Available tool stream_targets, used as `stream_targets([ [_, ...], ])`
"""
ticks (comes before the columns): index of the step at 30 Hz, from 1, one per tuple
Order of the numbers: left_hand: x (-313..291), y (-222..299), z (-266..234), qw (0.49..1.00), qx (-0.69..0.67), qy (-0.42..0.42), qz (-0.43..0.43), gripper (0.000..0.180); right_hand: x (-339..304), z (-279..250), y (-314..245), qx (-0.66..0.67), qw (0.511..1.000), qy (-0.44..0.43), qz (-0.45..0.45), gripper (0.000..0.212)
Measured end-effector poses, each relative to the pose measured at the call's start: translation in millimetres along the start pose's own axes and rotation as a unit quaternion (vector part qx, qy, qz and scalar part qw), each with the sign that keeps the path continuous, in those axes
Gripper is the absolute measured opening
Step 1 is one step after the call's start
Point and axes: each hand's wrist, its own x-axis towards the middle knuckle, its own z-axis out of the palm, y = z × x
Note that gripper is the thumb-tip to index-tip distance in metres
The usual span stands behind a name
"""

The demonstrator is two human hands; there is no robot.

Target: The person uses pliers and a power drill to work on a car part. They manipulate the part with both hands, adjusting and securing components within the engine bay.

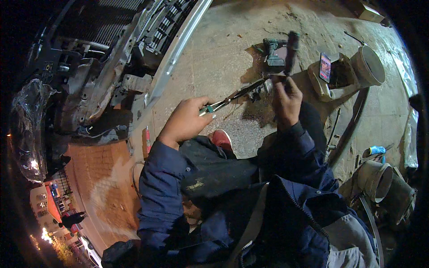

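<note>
Left hand (185, 119): fingers clamped on wire bundle (241, 92), mid-frame; right hand (287, 102): fingers clamped on dark blurred tool (291, 51).
Bundle slants up toward right hand; drill (273, 46) upper right, phone (325, 68) farther right, car front (99, 82) upper left.

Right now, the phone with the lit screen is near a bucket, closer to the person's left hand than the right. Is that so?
Not quite: the head view shows the phone with the lit screen near a bucket, but closer to the right hand.
</note>
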Motion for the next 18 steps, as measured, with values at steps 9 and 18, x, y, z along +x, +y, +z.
stream_targets([
  [9,-10.3,-3.2,12.7,0.989,0.071,0.068,0.113,0.039,16.5,-25.0,18.4,0.080,0.918,-0.170,0.349,0.051],
  [18,-10.3,1.3,14.1,0.983,0.144,0.068,0.085,0.039,-18.4,-12.9,9.1,0.093,0.851,-0.410,0.316,0.028],
])
